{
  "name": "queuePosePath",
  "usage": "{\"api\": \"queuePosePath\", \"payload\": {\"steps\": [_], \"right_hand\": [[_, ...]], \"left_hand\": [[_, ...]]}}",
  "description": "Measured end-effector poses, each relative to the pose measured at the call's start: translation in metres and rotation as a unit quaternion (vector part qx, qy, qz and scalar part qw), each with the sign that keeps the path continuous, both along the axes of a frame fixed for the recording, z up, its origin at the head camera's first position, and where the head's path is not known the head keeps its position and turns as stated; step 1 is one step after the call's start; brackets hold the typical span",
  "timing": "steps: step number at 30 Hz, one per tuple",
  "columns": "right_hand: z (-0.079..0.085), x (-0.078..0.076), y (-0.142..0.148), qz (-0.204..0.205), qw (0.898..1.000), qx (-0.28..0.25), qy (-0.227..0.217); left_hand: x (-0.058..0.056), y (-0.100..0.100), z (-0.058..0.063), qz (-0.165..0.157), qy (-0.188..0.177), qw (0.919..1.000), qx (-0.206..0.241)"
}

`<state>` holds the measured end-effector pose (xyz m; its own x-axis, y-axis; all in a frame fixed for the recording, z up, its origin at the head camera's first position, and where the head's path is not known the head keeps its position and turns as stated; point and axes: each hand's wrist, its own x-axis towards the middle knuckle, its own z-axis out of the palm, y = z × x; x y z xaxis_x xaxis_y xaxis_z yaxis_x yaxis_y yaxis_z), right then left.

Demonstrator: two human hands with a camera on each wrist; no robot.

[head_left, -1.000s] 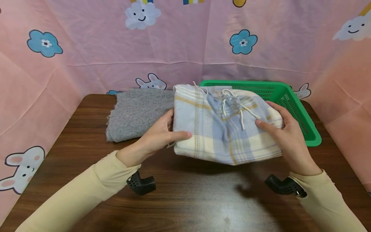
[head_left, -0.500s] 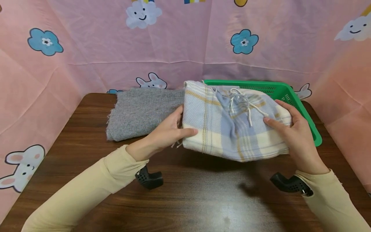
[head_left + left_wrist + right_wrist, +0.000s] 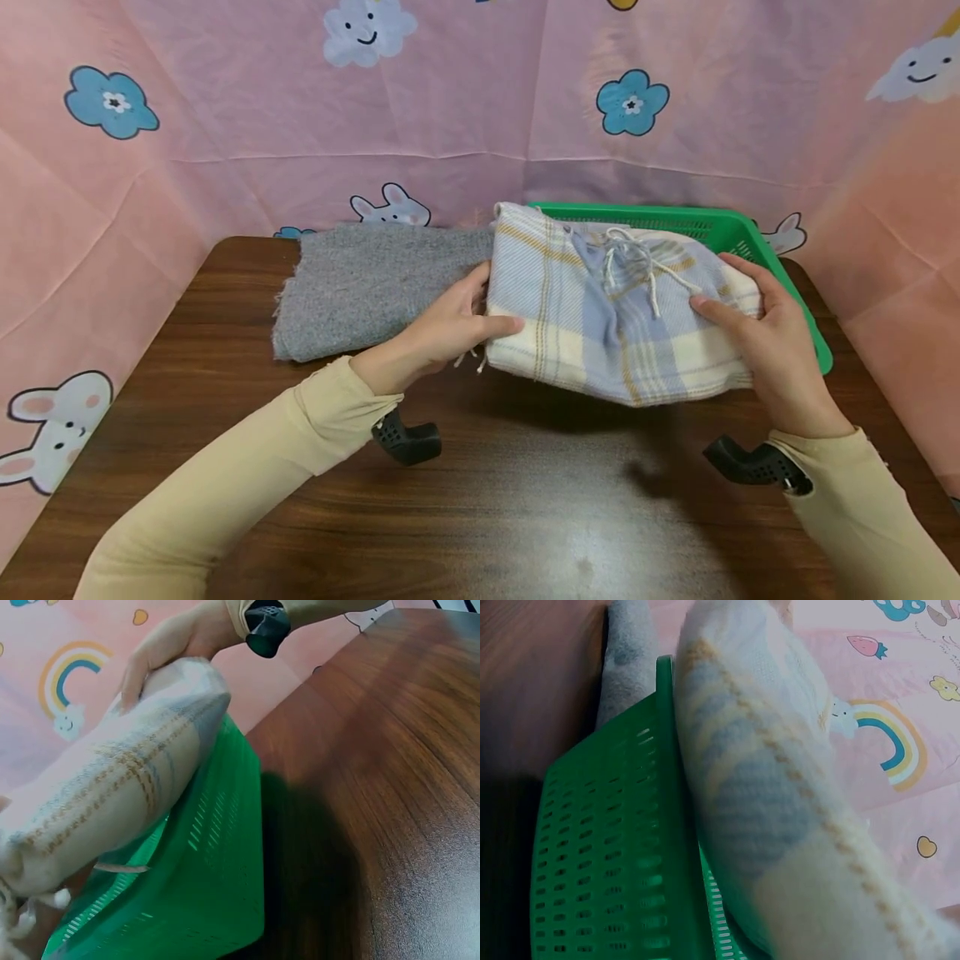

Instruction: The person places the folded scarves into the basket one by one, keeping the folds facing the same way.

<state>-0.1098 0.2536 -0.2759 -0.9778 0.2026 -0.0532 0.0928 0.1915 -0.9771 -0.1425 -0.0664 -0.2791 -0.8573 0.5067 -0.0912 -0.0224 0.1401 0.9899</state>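
Observation:
Both hands hold a folded plaid scarf in pale blue, cream and mustard, with white twisted fringe on top. My left hand grips its left end, thumb over the front face and fingers behind, mostly hidden. At the right end, my right hand clasps it the same way, thumb on top. The scarf is raised over the front part of a green plastic basket, covering much of it in the head view. From the left wrist, the scarf's rounded edge shows above the basket's slotted wall.
A folded grey woollen cloth with a frayed edge lies left of the scarf on the brown wooden table. Pink printed curtains hang round the back and sides. A black wrist camera sits under the left sleeve.
Both hands have carried the plaid scarf to the right and slightly away, further over the basket. The grey cloth and the basket stay in place.

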Motion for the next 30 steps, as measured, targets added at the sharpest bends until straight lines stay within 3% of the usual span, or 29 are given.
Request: {"api": "queuePosePath", "payload": {"steps": [12,19,30], "right_hand": [[0.0,-0.005,0.009,-0.012,0.999,0.047,-0.014],[-0.003,-0.01,0.013,-0.02,1.0,-0.004,0.0],[-0.005,-0.019,0.02,-0.032,0.999,-0.029,0.001]], "left_hand": [[-0.011,0.014,-0.008,0.039,-0.012,0.9992,-0.002],[-0.017,0.022,-0.009,0.051,-0.021,0.9982,-0.022],[-0.025,0.034,-0.005,0.058,-0.023,0.997,-0.046]]}}
